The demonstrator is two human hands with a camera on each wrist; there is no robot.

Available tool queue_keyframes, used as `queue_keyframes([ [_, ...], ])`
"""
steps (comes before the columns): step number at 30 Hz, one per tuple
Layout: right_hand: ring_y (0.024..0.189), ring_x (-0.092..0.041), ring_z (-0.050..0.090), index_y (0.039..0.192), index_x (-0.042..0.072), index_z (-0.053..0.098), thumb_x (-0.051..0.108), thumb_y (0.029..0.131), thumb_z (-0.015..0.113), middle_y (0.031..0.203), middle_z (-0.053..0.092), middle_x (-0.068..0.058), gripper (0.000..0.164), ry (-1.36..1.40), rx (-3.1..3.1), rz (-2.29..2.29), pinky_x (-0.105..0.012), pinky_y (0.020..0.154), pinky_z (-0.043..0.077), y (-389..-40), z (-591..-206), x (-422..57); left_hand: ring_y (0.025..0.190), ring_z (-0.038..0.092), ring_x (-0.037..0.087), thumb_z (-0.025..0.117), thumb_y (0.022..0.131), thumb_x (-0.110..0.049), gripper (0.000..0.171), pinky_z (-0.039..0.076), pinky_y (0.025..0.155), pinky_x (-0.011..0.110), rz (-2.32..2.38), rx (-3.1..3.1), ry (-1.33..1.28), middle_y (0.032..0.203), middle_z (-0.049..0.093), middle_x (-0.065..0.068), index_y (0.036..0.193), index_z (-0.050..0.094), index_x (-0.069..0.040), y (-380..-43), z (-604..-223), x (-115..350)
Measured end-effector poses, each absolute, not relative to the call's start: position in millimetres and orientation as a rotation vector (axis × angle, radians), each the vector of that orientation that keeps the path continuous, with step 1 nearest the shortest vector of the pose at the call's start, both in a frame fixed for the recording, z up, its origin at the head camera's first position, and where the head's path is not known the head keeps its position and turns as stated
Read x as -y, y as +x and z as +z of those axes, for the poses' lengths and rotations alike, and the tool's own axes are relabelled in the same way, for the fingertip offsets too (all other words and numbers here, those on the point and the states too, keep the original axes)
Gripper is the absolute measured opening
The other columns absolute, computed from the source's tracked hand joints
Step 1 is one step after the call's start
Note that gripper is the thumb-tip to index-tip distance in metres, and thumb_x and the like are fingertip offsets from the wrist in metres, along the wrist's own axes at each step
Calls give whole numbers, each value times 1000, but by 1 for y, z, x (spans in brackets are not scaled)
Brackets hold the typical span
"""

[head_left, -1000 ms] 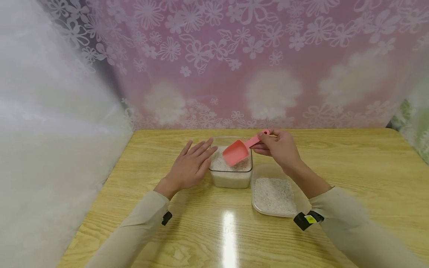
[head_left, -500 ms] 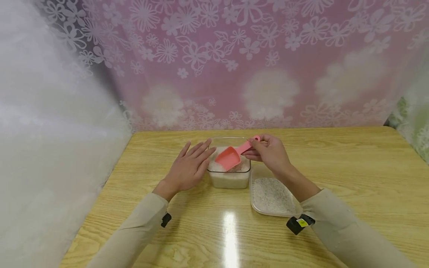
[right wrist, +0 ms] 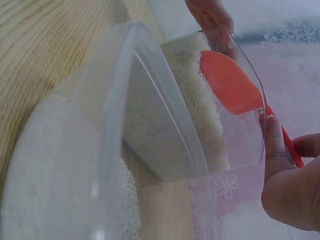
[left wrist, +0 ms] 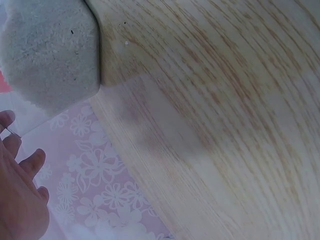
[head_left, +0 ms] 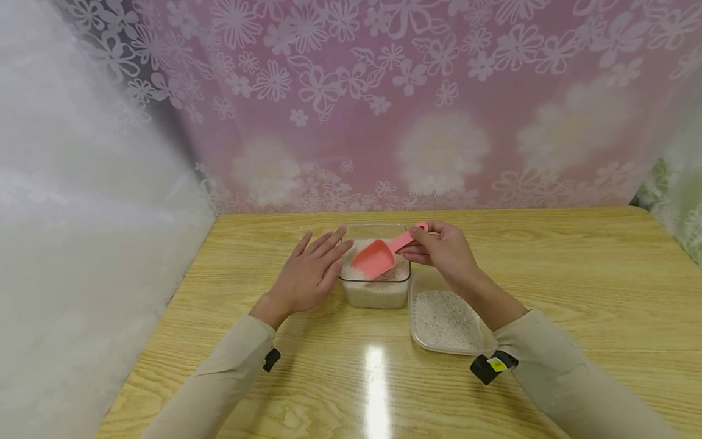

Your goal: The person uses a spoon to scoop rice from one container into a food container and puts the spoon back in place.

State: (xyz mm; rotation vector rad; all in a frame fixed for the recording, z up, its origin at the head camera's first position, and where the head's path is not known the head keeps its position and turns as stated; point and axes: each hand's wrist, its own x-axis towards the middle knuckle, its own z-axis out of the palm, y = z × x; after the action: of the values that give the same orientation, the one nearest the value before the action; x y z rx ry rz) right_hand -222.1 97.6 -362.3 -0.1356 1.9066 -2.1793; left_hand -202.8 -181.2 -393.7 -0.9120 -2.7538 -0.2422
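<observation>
A: Grip first: the right hand (head_left: 446,251) pinches the handle of the pink scoop (head_left: 378,256) between thumb and fingers, bowl tilted down into the clear square tub (head_left: 375,292) of white grain. The left hand (head_left: 309,271) lies flat, fingers straight, touching the tub's left wall and holding nothing.

B: How would you do this dip well?

A: I'd judge: keep that flat palm bracing the tub, push the scoop's lip low under the grain, then level it before lifting, so nothing spills over the rim. The shallow tray (head_left: 446,320) of grain sits just beside the tub on the right, under the right forearm.

B: And the surroundings?

A: Largest down: a pink floral curtain (head_left: 417,103) behind, white fabric (head_left: 82,213) on the left, a glossy wood-grain worktop (head_left: 576,274), a dark wristband (head_left: 488,367).
</observation>
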Motion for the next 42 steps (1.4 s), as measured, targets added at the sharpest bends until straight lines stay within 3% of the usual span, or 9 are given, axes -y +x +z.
queue_keyframes([
  [9, 82, -17, 70, 122, -8, 45, 13, 101, 50, 90, 68, -11, 30, -31, -1699, -2242, -30, 83, 52, -220, -359, -107, 142, 21, 18, 27, 105, -34, 47, 4, 116, 44, -241, 2762, -903, 157, 19, -3, 149, 37, -21, -202, -393, 180],
  [20, 84, -17, 70, 121, -4, 47, 14, 100, 51, 92, 71, -11, 28, 48, -1435, -2367, -27, 82, 52, -224, -351, -134, 141, 23, 20, 24, 105, -35, 48, 4, 116, 45, -275, 2756, -902, 157, 21, 0, 149, 38, -20, -202, -393, 180],
  [29, 85, -20, 70, 109, 0, 61, 12, 98, 56, 94, 70, -14, 17, 72, -1273, -2459, -28, 83, 52, -221, -344, -158, 142, 21, 19, 27, 105, -32, 46, 4, 115, 45, -279, 2771, -900, 157, 19, -1, 149, 37, -20, -202, -393, 180],
  [42, 89, -24, 69, 105, -2, 65, 6, 98, 53, 99, 69, -17, 16, 7, -1120, -2515, -30, 85, 52, -214, -349, -211, 142, 21, 18, 25, 106, -34, 47, 3, 116, 44, -281, 2776, -898, 158, 18, -2, 150, 36, -21, -202, -394, 179],
])
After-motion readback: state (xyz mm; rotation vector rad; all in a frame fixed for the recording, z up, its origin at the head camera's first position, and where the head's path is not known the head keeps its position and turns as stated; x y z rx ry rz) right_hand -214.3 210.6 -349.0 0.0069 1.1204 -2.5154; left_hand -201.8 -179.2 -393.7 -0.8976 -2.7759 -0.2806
